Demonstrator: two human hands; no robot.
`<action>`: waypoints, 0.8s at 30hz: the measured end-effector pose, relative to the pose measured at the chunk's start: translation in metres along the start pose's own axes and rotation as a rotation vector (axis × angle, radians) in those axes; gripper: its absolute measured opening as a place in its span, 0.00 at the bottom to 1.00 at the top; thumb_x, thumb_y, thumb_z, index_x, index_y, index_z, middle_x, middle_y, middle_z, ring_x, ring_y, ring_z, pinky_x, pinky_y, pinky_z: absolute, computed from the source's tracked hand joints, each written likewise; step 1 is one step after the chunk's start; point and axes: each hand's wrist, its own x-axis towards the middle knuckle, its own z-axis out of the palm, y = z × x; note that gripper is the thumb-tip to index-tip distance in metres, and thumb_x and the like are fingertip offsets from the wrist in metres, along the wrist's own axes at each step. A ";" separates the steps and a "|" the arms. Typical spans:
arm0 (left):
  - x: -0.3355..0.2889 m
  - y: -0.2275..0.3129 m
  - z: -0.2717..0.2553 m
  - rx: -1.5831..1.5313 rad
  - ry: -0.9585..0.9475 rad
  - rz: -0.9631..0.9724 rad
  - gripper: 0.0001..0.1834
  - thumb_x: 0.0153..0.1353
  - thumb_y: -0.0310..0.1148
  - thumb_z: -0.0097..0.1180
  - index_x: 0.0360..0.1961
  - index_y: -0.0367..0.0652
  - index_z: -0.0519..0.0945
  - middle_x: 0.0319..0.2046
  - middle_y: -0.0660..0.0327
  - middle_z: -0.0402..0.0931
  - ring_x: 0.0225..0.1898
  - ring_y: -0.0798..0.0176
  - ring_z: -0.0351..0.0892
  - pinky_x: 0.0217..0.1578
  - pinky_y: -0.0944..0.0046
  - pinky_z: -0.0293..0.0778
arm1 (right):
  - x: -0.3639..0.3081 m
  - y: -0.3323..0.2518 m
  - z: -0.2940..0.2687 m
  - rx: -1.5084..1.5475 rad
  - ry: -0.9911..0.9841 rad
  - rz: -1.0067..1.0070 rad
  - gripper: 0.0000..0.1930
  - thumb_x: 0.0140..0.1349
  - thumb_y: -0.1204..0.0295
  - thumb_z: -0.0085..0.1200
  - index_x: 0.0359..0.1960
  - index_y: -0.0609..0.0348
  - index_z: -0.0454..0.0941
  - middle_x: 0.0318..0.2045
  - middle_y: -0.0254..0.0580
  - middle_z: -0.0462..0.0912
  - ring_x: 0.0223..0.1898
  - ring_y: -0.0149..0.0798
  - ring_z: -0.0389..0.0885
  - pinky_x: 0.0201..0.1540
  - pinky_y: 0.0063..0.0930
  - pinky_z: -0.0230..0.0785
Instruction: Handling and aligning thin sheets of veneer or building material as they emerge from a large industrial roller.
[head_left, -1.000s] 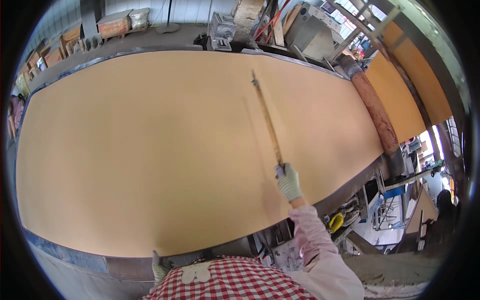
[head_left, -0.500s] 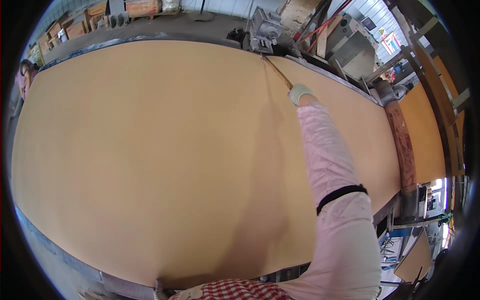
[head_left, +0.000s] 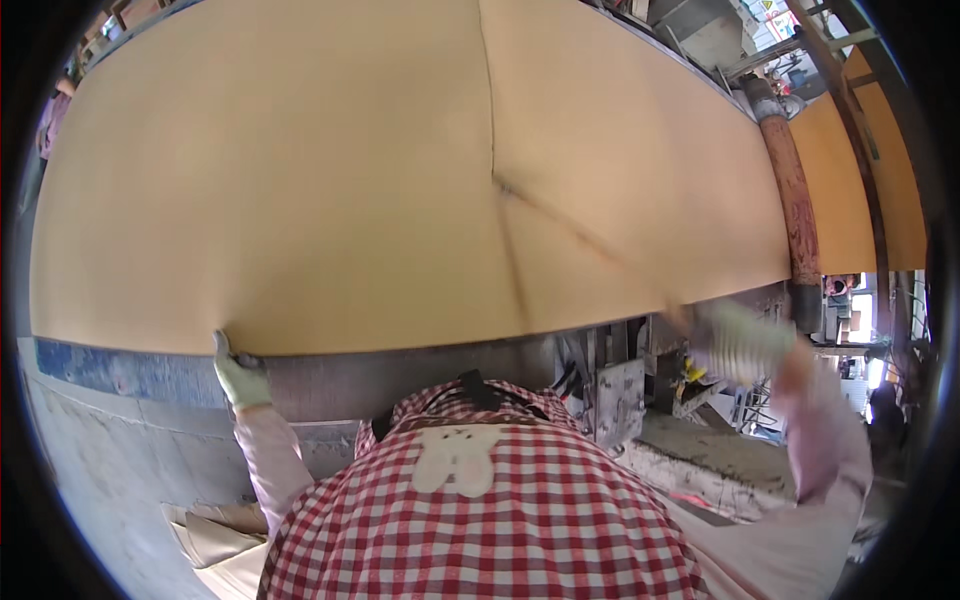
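Note:
A large, smooth tan sheet (head_left: 330,200) spreads out in front of me. At its near left edge, my left hand (head_left: 240,378), in a pale glove, grips the rim, and the sheet's surface dips around the fingers. My right hand (head_left: 750,342), also gloved and smeared by motion, is closed around a long thin stick-handled tool (head_left: 590,243) beyond the sheet's near right edge. The tool slants to the left, its tip touching the sheet. From that tip a thin dark cut line (head_left: 488,90) runs to the far side. The tip's exact shape is too blurred to tell.
A reddish roller (head_left: 790,185) borders the sheet on the right, with orange-tan material (head_left: 850,180) past it. Metal machine parts (head_left: 622,395) stand below the near edge. A co-worker (head_left: 52,120) is at the far left. Folded tan material (head_left: 215,535) lies low on the left.
My right hand has come from the far edge back to the near right, drawing the tool toward me; a cut line now shows behind its tip. My view has tilted down, showing my left hand more fully.

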 end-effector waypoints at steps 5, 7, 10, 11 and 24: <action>0.052 0.015 -0.006 -0.017 0.160 -0.119 0.20 0.55 0.50 0.53 0.13 0.55 0.65 0.06 0.73 0.53 0.06 0.74 0.48 0.10 0.71 0.48 | -0.120 0.067 0.167 0.075 0.018 -0.152 0.10 0.53 0.68 0.53 0.29 0.63 0.73 0.19 0.39 0.73 0.20 0.31 0.70 0.19 0.26 0.60; 0.097 0.025 -0.041 0.012 0.285 -0.045 0.20 0.55 0.50 0.55 0.14 0.53 0.65 0.07 0.71 0.54 0.06 0.72 0.50 0.09 0.70 0.49 | -0.133 0.081 0.204 0.106 -0.023 -0.209 0.10 0.52 0.68 0.54 0.28 0.63 0.73 0.18 0.38 0.73 0.20 0.30 0.69 0.19 0.26 0.60; 0.119 0.032 -0.038 -0.093 0.215 0.028 0.16 0.55 0.46 0.56 0.19 0.49 0.68 0.10 0.71 0.58 0.10 0.72 0.55 0.12 0.69 0.53 | -0.143 0.094 0.222 0.184 0.028 -0.249 0.10 0.51 0.68 0.56 0.27 0.63 0.73 0.18 0.36 0.72 0.20 0.29 0.68 0.19 0.26 0.59; 0.108 0.049 -0.042 -0.119 0.199 0.075 0.16 0.55 0.46 0.56 0.19 0.49 0.68 0.10 0.71 0.58 0.10 0.72 0.55 0.12 0.69 0.53 | -0.146 0.109 0.227 0.207 0.083 -0.299 0.11 0.51 0.68 0.57 0.27 0.63 0.73 0.18 0.36 0.72 0.20 0.29 0.68 0.19 0.26 0.59; -0.062 -0.159 0.081 -0.446 -0.360 -0.593 0.27 0.47 0.49 0.62 0.41 0.41 0.71 0.25 0.59 0.75 0.30 0.61 0.75 0.28 0.61 0.75 | 0.076 0.081 0.150 0.959 0.480 -0.728 0.08 0.51 0.76 0.56 0.33 0.63 0.73 0.22 0.26 0.71 0.23 0.22 0.65 0.27 0.17 0.61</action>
